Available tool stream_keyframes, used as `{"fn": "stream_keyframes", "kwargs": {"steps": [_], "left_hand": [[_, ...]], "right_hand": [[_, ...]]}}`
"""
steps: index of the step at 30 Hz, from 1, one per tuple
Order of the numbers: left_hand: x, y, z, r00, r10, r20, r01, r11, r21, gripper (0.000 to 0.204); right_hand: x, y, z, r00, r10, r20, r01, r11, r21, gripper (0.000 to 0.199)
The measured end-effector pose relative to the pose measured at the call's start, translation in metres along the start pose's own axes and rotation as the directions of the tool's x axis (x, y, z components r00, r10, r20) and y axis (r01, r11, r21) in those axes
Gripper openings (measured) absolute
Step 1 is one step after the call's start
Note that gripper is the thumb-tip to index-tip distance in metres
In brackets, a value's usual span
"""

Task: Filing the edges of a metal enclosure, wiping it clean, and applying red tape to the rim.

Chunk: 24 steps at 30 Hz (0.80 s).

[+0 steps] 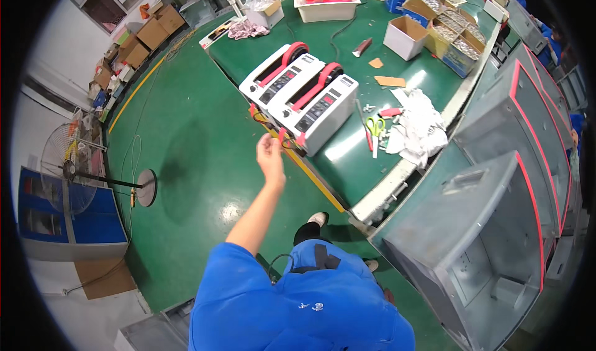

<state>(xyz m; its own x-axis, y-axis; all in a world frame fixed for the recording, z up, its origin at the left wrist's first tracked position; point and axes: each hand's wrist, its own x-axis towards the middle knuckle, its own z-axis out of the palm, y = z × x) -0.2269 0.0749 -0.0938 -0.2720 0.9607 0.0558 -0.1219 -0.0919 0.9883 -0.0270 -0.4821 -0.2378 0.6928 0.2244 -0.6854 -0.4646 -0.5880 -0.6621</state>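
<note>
Green surface (347, 152) carrying two white tape dispensers (301, 96); left hand (270, 152) raised at its near edge, grip pinching a red tape strip (282, 136) beside the nearer dispenser. Right hand unseen.

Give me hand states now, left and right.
Left hand: raised at the front of the tape dispenser, fingers pinched on a red tape strip.
Right hand: not in view.

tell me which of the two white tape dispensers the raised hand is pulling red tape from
The nearer tape dispenser, closer to the table's front edge. The hand pinches a red tape piece at its outlet; the other tape dispenser sits behind it, farther from the hand.
</note>
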Motion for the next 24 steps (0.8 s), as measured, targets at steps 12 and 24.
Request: {"fn": "stream_keyframes", "kwargs": {"steps": [12,24], "left_hand": [[0.18,-0.052,-0.093,0.894,-0.122,0.432,-0.151,0.825,0.545,0.022],[-0.056,0.088,-0.048,0.085,-0.061,0.994,-0.225,0.971,0.079,0.012]], "right_hand": [[-0.092,-0.136,0.178,0.978,-0.031,0.208,0.029,1.0,0.011,0.029],[-0.177,-0.334,0.251,0.234,-0.808,0.54,0.972,0.194,-0.132,0.028]]}}
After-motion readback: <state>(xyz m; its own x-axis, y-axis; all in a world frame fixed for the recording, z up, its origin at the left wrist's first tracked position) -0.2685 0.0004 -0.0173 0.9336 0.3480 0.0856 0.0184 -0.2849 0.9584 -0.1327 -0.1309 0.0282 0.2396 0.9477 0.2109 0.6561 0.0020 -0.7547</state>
